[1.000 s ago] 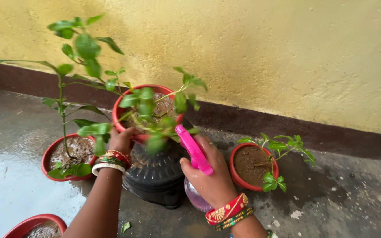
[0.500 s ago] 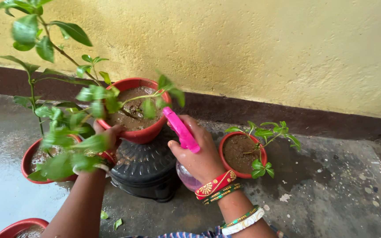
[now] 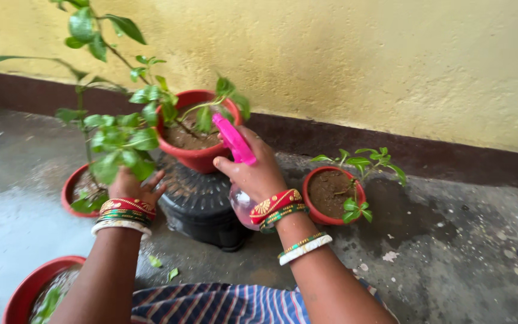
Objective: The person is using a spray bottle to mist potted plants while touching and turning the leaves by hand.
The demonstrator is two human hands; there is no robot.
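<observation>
The right hand (image 3: 258, 174) is closed around a spray bottle (image 3: 238, 157), its pink trigger head pointing up toward the red pot (image 3: 194, 157) and its clear rounded body showing below the wrist. That red pot stands on an upturned black pot (image 3: 202, 204), and the bottle's nozzle sits just at the red pot's right rim, close to the soil and the thin stems growing there. The left hand (image 3: 134, 187) is to the left of the red pot, fingers spread and reaching up into the leafy branch (image 3: 121, 144) that hangs over that side; whether it actually grips a stem I cannot tell, since the leaves cover the fingertips. Right of the red pot, well apart, a smaller red pot with a seedling (image 3: 334, 195) sits on the wet concrete floor (image 3: 463, 258) near the yellow wall (image 3: 391, 60). Left of and below the red pot, another pot (image 3: 76, 192) shows behind the left hand's foliage.
</observation>
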